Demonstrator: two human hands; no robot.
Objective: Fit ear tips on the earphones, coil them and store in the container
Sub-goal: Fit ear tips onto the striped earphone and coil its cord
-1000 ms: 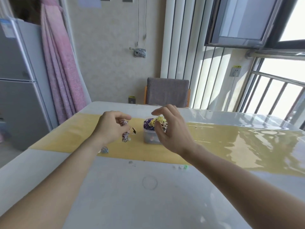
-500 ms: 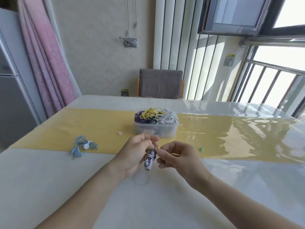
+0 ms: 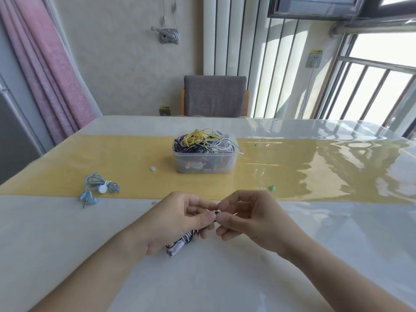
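My left hand (image 3: pixel 180 221) grips a coiled bundle of black-and-white striped earphones (image 3: pixel 180 242), whose lower end sticks out under the palm. My right hand (image 3: pixel 249 218) pinches the small dark end of that bundle where the two hands meet, just above the white table. A clear plastic container (image 3: pixel 203 164) stands behind on the yellow runner, heaped with yellow, purple and white earphone cables. A loose white ear tip (image 3: pixel 153 168) lies left of the container and a green ear tip (image 3: pixel 272 188) lies to its front right.
A coiled light-blue pair of earphones (image 3: pixel 96 189) lies at the left, across the runner's front edge. A grey chair (image 3: pixel 215 95) stands at the table's far side. The glossy white table (image 3: pixel 202 284) stretches wide below my hands.
My hands came back from the container to the near table. The right hand let go of the yellow cables and now pinches the striped bundle's end. The camera tilted down.
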